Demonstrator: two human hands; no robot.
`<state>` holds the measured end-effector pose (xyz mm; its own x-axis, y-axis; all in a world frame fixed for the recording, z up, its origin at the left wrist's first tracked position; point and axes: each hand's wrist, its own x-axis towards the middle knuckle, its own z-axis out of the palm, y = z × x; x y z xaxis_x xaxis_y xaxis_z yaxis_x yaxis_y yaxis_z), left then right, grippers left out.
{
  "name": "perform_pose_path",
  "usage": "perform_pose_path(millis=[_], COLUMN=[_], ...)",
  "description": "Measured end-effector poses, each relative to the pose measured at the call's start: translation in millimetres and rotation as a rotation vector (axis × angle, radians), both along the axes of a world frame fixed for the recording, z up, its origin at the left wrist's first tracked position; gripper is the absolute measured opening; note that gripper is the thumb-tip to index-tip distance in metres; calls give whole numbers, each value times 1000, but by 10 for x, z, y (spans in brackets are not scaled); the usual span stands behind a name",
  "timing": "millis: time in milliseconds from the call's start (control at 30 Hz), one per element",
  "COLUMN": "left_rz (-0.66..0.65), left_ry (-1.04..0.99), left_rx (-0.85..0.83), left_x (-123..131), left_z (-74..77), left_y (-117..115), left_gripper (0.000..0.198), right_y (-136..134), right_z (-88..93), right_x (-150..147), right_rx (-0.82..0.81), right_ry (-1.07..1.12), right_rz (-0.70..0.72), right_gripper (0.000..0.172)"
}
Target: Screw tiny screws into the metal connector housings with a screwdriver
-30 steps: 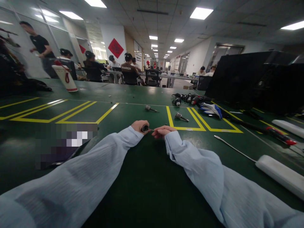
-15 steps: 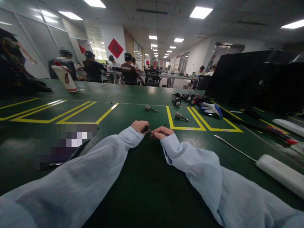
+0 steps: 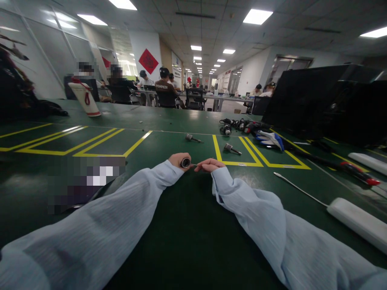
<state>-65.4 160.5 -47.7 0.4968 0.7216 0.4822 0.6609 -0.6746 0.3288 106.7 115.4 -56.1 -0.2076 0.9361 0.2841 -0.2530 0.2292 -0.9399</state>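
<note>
Left hand (image 3: 177,160) grips a round, dark, metallic part (image 3: 185,162) over the worktop (image 3: 187,233), likely stiff, fairly heavy and slick, best held around its outside; right hand (image 3: 210,165) pinches a thin rod (image 3: 194,164)

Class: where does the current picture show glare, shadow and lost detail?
Head view: glare whitens yellow tape stripes at left; head view: the dark green table falls into shadow between light-blue fabric sleeves; head view: fine detail is lost on the round, dark metal part in the left hand.
</note>
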Motion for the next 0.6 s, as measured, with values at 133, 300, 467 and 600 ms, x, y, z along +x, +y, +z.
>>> perform_pose_path(millis=[133,300,467,600], left_rz=[48,-23,-99,-104], left_ry=[174,105,-107,-146], left_rx=[32,48,-10,-10], left_x=[-14,-19,-8,4], left_z=[17,25,17,13], left_y=[21,-10,-55,-55], left_gripper=[12,13,15,15], right_y=[-71,-68,-7,-13], right_z=[45,73,76,62], right_x=[-30,8,61,43], right_rx=[104,52,-42,-14], right_ry=[-140,-78,59,80], right_rz=[-99,-5,133,127], right_gripper=[8,9,12,10])
